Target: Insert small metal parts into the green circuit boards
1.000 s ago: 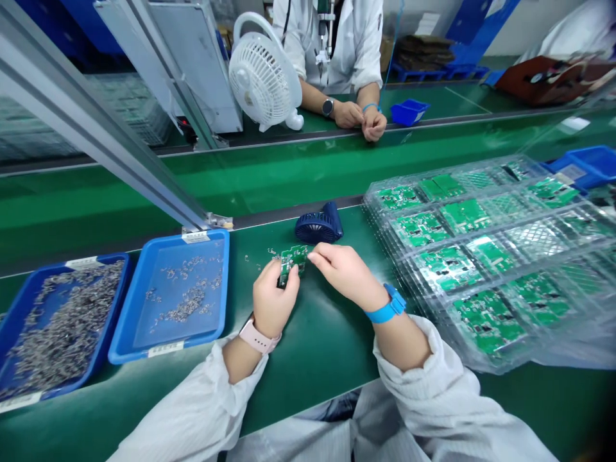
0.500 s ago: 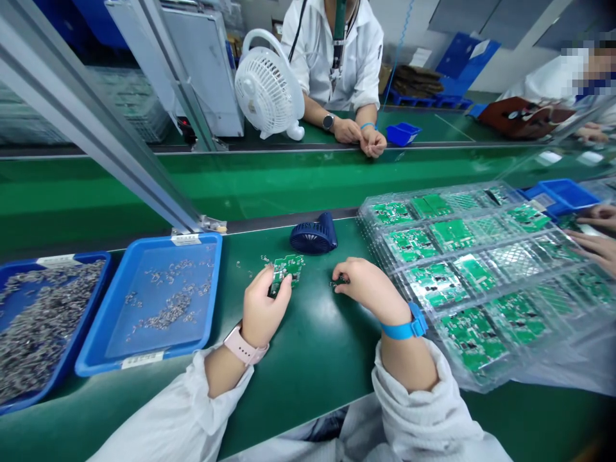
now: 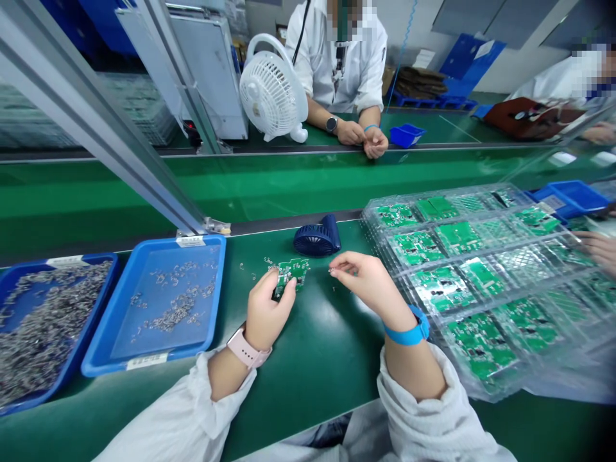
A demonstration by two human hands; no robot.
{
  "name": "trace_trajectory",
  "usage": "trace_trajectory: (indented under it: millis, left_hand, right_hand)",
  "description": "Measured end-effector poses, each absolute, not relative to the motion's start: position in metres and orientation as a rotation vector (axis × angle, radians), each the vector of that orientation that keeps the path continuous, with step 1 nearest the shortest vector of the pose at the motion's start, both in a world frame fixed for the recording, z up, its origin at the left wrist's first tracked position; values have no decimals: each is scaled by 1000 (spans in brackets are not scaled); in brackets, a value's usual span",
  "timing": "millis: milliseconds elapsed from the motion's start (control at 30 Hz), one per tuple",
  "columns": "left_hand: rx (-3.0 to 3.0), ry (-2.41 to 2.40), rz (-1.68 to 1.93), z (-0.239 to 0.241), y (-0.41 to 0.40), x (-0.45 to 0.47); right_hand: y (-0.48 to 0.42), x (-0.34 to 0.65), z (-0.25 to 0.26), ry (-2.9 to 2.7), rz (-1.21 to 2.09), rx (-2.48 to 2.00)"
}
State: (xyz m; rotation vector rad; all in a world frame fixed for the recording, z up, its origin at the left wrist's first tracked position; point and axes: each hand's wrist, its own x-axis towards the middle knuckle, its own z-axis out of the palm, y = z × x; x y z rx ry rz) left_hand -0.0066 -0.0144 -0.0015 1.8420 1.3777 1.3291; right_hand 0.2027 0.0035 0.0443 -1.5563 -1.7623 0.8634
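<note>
Circuit board (image 3: 294, 272) between left fingers (image 3: 288, 296)

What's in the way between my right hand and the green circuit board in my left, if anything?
Nothing visible stands between your right hand and the circuit board in your left hand. The dark blue fan lies beyond that gap, not in it.
</note>
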Motion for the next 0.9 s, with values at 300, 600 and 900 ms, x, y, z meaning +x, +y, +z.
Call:
trace_trajectory:
  millis: [300,600,900]
  left_hand:
    - [1875,1310,1288,-1,-15,-7]
    - [1879,1279,1264,0,-17,-5]
    - [1939,1267,1266,5,-18,-3]
  right_hand:
    - [-1,187,50,-1755,723,-1277]
    - [2,178,43,-1696,715,-1336]
    - [1,176,44,-1731,679,-1312]
